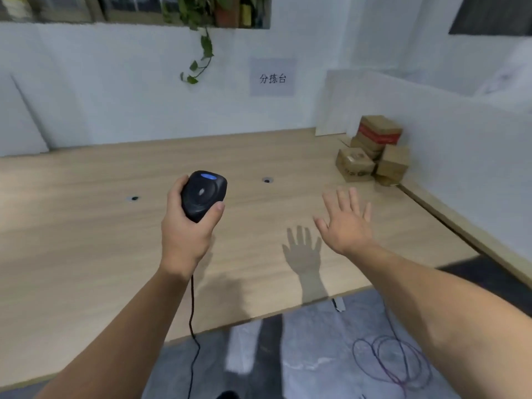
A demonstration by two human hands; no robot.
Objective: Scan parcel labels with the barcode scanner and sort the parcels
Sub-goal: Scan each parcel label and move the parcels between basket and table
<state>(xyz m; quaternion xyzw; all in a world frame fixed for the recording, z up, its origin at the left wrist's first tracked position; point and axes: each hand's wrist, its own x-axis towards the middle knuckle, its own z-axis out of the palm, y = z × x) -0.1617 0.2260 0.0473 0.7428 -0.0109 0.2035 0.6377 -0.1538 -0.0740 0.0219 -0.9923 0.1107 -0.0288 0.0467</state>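
Cord: the scanner's cord (192, 312) hangs from under my left wrist, over the table's near edge, down to the floor
Left hand: my left hand (184, 240) is wrapped round the black barcode scanner (204, 194), blue light lit on top, held above the table (86, 226)
Right hand: my right hand (347, 226) hovers over the wood, fingers spread, holding nothing
Parcels: a small heap of cardboard parcels (371, 151) sits in the far right corner, well apart from both hands (no label readable from here)
Risk: I judge the heap could topple if a lower box is pulled; the cord may snag on the table edge on a long reach
Around: a cable coil (391, 358) on the floor, grommet holes (267, 180) in the tabletop, a paper sign (272, 78) and trailing plant (201, 61) on the back wall
In the way: a white partition (336, 105) and the side wall hem the heap in, so I judge the approach is from the front
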